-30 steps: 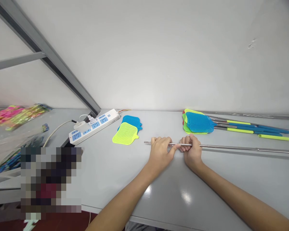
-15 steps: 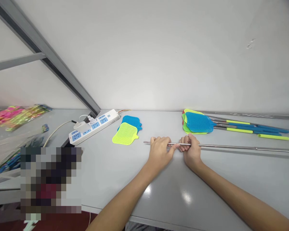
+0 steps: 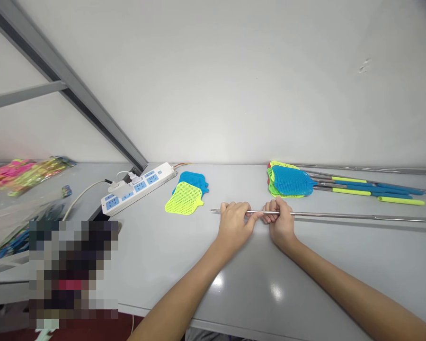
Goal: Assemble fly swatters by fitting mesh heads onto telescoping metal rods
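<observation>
My left hand (image 3: pixel 234 225) and my right hand (image 3: pixel 280 222) both grip a thin telescopic steel rod (image 3: pixel 333 215), lying almost level just above the tabletop. The hands sit close together, their fingers curled around it. The rod's short end sticks out left of my left hand, and its long end runs right beyond the picture. Loose fly swatter heads in yellow-green (image 3: pixel 183 198) and blue (image 3: pixel 193 181) lie to the left. A stack of swatter heads (image 3: pixel 291 181) lies beyond my right hand, with handles in blue and yellow-green (image 3: pixel 369 190).
A white power strip (image 3: pixel 138 189) with plugs and a cable lies on the grey table (image 3: pixel 305 265) at the wall. Bright plastic packets (image 3: pixel 31 175) lie far left. A blurred-out patch (image 3: pixel 73 274) hides the lower left. A metal strut (image 3: pixel 67 85) slants overhead.
The whole view has drifted slightly, and the rod now looks a little closer to level. My hands keep the same grip on it.
</observation>
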`<state>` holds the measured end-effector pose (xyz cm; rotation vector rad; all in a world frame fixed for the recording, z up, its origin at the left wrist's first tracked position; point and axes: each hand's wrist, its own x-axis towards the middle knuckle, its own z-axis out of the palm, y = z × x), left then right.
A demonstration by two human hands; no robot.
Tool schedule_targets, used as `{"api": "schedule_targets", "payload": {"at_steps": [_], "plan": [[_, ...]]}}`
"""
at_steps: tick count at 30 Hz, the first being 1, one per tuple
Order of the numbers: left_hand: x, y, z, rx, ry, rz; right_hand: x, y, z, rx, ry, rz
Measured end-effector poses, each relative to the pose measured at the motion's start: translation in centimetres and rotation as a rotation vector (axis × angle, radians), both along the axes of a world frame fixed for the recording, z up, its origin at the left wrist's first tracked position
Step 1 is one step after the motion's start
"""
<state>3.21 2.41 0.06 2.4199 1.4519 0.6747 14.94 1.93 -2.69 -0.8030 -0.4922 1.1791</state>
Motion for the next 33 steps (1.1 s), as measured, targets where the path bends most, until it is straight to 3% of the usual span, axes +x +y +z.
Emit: {"api": "schedule_targets", "payload": {"at_steps": [33], "plan": [[-0.12, 0.26, 0.34, -0.052, 0.037, -0.006, -0.16, 0.46, -0.40, -0.015, -0.020, 0.005]]}}
